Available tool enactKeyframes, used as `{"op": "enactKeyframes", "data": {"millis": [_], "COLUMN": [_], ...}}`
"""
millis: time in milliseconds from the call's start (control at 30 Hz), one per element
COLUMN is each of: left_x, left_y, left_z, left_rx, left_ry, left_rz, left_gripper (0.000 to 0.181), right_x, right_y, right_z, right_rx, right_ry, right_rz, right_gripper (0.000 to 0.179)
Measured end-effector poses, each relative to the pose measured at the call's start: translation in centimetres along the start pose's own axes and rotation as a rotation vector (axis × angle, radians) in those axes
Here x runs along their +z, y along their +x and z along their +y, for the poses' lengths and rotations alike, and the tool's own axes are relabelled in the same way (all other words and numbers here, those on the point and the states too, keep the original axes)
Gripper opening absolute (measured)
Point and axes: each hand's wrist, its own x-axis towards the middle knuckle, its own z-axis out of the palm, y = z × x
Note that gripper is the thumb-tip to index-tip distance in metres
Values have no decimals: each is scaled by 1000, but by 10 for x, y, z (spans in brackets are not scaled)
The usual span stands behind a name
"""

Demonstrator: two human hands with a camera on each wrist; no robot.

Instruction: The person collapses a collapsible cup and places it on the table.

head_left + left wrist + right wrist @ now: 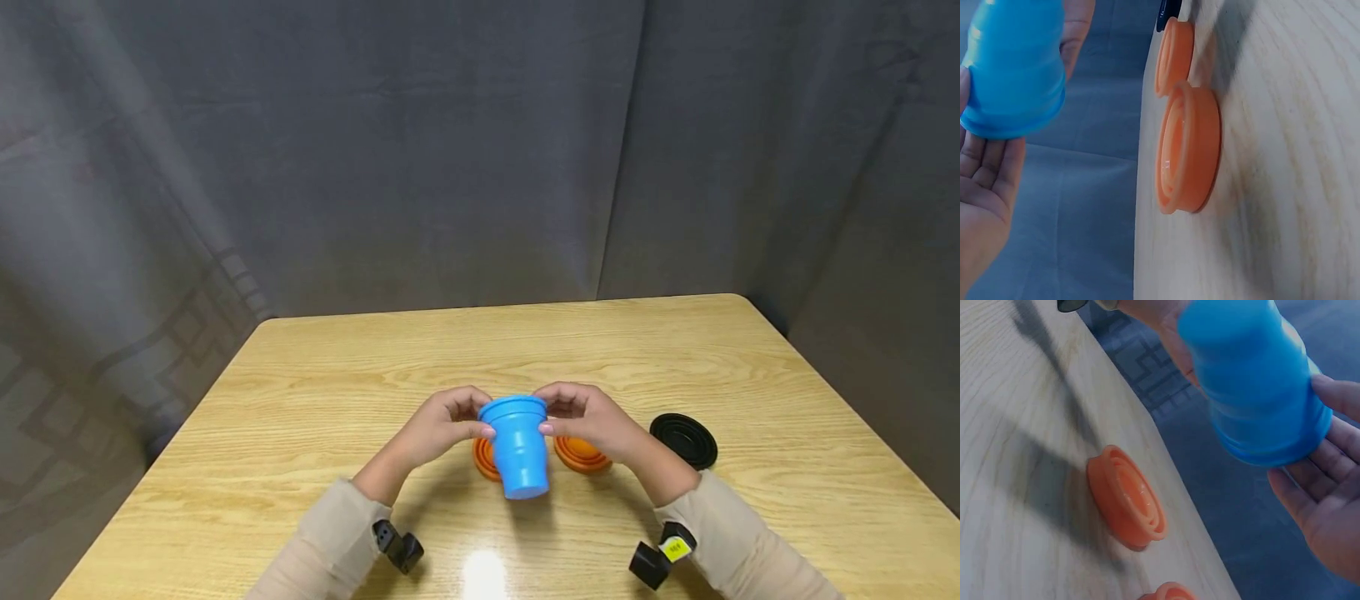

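A blue collapsible cup (521,450), drawn out to its full stepped height, is held above the table. In the head view its wider rim is up and its narrow base tilts toward me. My left hand (442,427) grips the cup near the rim from the left, thumb on the near side. From the right, my right hand (588,422) pinches the same rim area, thumb in front and fingers behind. In the right wrist view, the fingers (1319,472) lie against the rim of the cup (1254,387).
Two flattened orange collapsible cups, a left one (484,461) and a right one (582,458), lie on the wooden table (337,375) behind the blue cup. Farther right lies a flat black ringed disc (684,440). A grey curtain (420,167) hangs behind the table.
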Motion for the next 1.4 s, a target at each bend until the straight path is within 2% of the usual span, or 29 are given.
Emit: {"op": "enactKeyframes", "data": {"millis": [133,300,400,533,700,900,1000,1067,1267,1400], "left_x": [-1,-2,-1,2,5,10,8,6,2,1], "left_y": [-1,-1,0,2,4,8,9,9,9,7], "left_z": [-3,-5,-5,-6,-10,-16,-17,-16,-13,-11], "left_rx": [8,43,69,60,40,7,-24,-36,-31,-64], "left_ry": [-100,-195,-200,-168,-153,-145,-122,-87,-64,-42], "left_rz": [-65,-129,-129,-105,-82,-12,20,27,103,142], "left_gripper": [26,34,39,38,28,14,13,13,18,20], "right_x": [-1,1,2,5,9,14,15,15,16,20], "right_y": [1,1,1,3,5,8,8,7,7,8], "right_z": [0,2,3,5,7,12,13,12,10,12], "right_rx": [-85,-114,-113,-100,-81,-47,-10,-2,-106,-83], "right_ry": [69,131,132,114,94,68,97,144,341,335], "right_rz": [-89,-139,-146,-135,-101,13,45,29,-108,-91], "right_gripper": [32,21,23,26,21,13,13,12,25,30]}}
